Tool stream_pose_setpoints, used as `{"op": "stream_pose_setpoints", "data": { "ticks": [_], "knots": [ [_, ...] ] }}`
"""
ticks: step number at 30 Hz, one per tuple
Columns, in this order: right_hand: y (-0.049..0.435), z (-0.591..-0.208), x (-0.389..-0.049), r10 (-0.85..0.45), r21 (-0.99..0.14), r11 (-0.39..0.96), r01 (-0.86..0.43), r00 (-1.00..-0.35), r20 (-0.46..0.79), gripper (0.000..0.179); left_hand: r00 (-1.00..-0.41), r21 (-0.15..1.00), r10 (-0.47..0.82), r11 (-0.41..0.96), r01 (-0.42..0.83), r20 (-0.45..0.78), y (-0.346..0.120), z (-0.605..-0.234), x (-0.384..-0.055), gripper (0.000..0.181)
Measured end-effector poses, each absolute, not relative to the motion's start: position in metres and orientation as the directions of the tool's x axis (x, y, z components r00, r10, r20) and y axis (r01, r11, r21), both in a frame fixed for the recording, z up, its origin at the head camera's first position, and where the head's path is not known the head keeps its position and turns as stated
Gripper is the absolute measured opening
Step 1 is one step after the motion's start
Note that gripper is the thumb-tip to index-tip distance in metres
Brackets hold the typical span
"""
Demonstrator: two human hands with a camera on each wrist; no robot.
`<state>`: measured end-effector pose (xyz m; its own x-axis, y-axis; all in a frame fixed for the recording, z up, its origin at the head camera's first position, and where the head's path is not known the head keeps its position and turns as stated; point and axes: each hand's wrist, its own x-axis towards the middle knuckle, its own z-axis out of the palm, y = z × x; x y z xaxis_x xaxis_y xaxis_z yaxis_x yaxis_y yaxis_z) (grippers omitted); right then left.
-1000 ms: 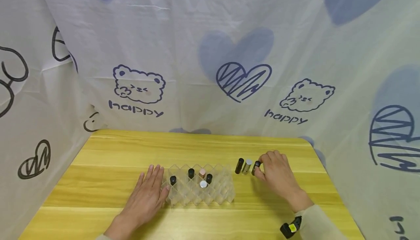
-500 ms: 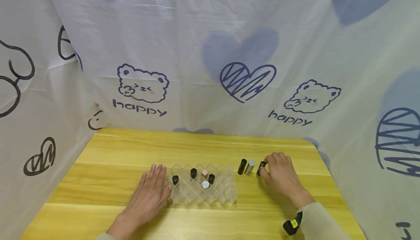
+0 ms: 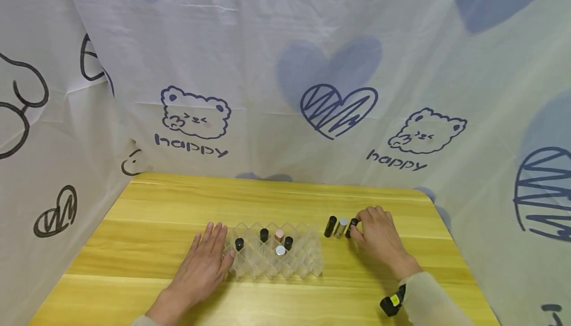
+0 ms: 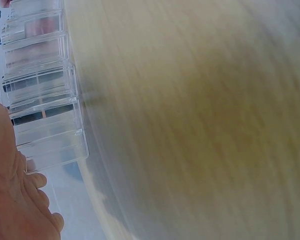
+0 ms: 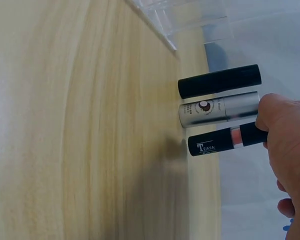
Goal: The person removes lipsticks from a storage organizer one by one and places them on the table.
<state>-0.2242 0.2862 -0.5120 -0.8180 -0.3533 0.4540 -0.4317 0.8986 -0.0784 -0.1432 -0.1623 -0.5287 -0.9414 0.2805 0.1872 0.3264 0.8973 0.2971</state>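
Head view, held tube (image 3: 350, 230): black, upright at the wooden table (image 3: 276, 303), long axis vertical, over to the right of the clear rack (image 3: 308, 261).
Right hand (image 3: 380, 234): thumb and fingers pinching its top.
Left hand (image 3: 200, 266): fingers straight, laid against the rack's left end.
Count: beside the held tube I make out one silver tube (image 3: 341, 228) and one other black tube (image 3: 330, 227); in the rack, five tops: three black (image 3: 264, 235), one pink (image 3: 279, 235), one white (image 3: 280, 250).
Left wrist view, rack: left hand beside its end; tubes inside too blurred to count.
Right wrist view, held tube: TEAYA lettering toward the base, reddish band above, capped end in the fingers, roughly parallel to its two neighbours.
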Motion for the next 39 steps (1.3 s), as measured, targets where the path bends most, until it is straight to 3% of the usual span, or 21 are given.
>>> {"op": "stream_pose_setpoints", "data": {
  "ticks": [39],
  "knots": [
    [0.2860, -0.5162, -0.2255, -0.282, -0.116, 0.930, -0.350, -0.878, 0.387, 0.022, -0.946, 0.318, 0.283, 0.892, 0.320, 0.159, -0.1621, -0.5279, -0.1438, 0.070]
  ]
}}
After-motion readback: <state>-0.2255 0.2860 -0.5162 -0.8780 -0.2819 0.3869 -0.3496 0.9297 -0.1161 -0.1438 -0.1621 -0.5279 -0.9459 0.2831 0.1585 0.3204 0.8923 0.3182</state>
